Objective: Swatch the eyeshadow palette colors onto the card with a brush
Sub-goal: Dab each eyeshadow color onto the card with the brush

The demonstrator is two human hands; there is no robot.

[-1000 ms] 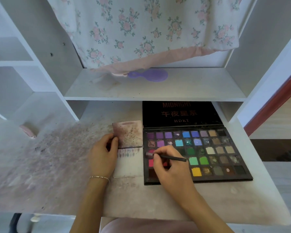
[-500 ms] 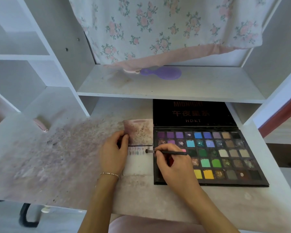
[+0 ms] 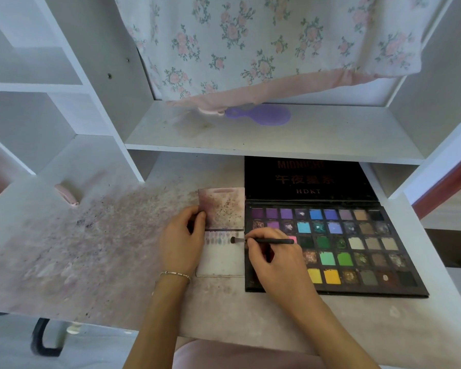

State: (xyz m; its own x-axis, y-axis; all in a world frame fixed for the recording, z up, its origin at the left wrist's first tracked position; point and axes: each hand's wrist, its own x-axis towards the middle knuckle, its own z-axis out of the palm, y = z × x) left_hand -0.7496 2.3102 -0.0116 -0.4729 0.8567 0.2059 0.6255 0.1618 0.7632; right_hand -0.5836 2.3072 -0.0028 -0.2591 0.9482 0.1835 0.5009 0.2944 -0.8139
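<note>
A black eyeshadow palette (image 3: 357, 249) with several coloured pans lies open on the desk, its lid propped back. To its left lies a white card (image 3: 221, 259) with a row of small swatches near its top and a stained flap above. My left hand (image 3: 181, 243) holds the card's left edge, thumb on the flap. My right hand (image 3: 274, 265) pinches a thin black brush (image 3: 266, 241). The brush's tip touches the card at the right end of the swatch row.
The white desk (image 3: 91, 257) is dusted with pigment left of the card. A purple hairbrush (image 3: 261, 115) lies on the shelf above, under a hanging floral cloth (image 3: 264, 43). A small pink object (image 3: 67, 195) rests at the far left.
My right hand moved the brush left, from the palette's pink pans onto the card's swatch row. My left hand kept its hold on the card.
</note>
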